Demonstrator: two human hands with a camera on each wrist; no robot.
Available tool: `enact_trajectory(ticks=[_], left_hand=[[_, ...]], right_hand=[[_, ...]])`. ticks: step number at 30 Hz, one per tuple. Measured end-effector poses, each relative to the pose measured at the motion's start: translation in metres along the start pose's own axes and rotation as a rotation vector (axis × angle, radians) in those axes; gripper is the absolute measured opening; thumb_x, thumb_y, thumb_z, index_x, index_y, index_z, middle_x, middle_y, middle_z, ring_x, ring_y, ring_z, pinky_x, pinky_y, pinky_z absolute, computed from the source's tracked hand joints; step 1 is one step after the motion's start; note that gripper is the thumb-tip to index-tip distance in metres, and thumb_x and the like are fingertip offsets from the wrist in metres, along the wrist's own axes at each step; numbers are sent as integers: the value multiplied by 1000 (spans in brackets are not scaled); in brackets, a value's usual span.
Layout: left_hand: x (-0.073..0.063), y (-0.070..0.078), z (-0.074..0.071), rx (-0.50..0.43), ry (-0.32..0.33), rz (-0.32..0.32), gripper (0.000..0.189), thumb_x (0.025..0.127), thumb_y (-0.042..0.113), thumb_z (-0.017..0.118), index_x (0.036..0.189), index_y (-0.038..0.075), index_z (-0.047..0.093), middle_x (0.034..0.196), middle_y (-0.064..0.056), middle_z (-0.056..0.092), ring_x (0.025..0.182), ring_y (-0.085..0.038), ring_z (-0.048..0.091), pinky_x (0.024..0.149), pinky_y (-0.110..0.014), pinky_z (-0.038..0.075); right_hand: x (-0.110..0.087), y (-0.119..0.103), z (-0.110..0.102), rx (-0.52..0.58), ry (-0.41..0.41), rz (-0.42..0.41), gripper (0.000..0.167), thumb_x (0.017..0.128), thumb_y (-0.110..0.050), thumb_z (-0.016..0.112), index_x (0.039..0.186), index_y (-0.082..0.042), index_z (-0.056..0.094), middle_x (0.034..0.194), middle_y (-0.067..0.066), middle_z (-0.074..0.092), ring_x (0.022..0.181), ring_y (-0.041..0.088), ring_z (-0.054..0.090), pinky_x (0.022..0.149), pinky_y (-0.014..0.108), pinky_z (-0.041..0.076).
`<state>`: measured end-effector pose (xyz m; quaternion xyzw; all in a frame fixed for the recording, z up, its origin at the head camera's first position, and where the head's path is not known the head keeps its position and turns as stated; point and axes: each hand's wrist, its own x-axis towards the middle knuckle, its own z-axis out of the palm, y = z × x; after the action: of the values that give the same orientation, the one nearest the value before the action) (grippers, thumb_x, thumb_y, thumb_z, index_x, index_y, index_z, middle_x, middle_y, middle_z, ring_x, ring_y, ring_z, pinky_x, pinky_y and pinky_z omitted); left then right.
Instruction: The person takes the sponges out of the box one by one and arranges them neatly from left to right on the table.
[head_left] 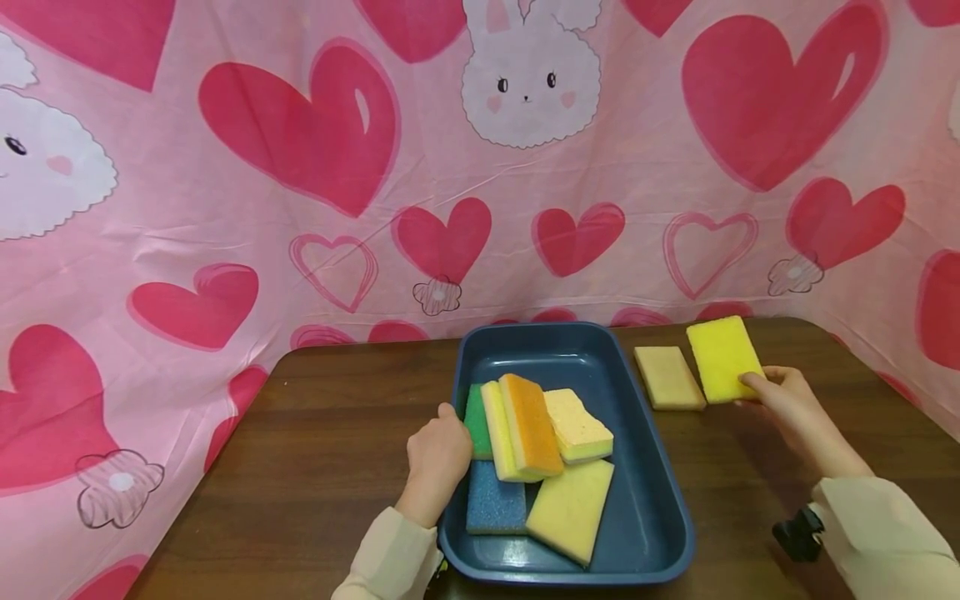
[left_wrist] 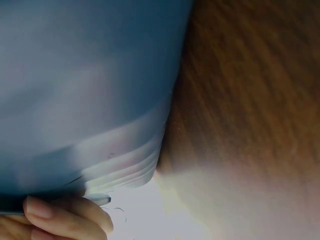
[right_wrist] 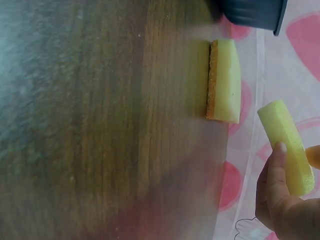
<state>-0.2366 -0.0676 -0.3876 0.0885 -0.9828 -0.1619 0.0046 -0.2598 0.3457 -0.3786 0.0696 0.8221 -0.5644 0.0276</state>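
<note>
Fingers of the right hand [head_left: 787, 408] pinch a yellow sponge [head_left: 722, 357], raised above the counter [head_left: 345, 425] near a tan sponge [head_left: 669, 377]; the left hand [head_left: 438, 446] grips a blue tray [head_left: 641, 521] by its rim; piled sponges [head_left: 534, 427] lie inside; heart-printed cloth [head_left: 442, 167] hangs behind.

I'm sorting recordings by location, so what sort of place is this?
Probably a small staged tabletop corner indoors, though the wider room is hidden. A pink cloth printed with hearts and rabbits hangs behind a wooden table, where a blue tray holds several sponges.
</note>
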Motion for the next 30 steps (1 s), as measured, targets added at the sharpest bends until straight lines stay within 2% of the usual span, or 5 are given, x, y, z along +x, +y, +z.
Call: enact_trajectory(ticks=[4,11,19,24,30], left_hand=[[0,1,0,11,-4,-2,20,96,15,45,107,0,51,76,-16,61,65,-27,59,67,-43,52],[0,3,1,18,9,7,17,96,13,46,105,0,51,75,-16,61,65,-27,60,67,-43,51],[-1,4,1,31,10,4,16,96,13,46,104,0,51,74,-16,61,65,-27,61,66,-42,52],[-1,2,1,25,20,8,15,95,13,46,102,0,50,72,-15,60,64,-27,60,64,-42,51],[-1,0,1,22,25,15,16,95,14,45,102,0,50,72,-15,60,64,-27,60,64,-43,51]], right_hand=[[4,1,1,30,24,14,53,98,-11,38,123,31,18,96,14,45,70,-5,53,65,16,53],[7,6,6,48,113,70,61,97,-15,36,131,29,9,115,34,33,68,-9,48,62,13,52],[9,9,10,140,230,148,66,98,-16,37,143,19,5,124,35,30,63,-10,46,61,12,51],[10,10,11,192,313,193,67,95,-13,44,144,15,9,117,30,33,58,-8,49,60,15,53],[10,14,9,130,342,221,62,95,-18,46,138,19,21,114,29,38,53,-8,50,55,14,50]])
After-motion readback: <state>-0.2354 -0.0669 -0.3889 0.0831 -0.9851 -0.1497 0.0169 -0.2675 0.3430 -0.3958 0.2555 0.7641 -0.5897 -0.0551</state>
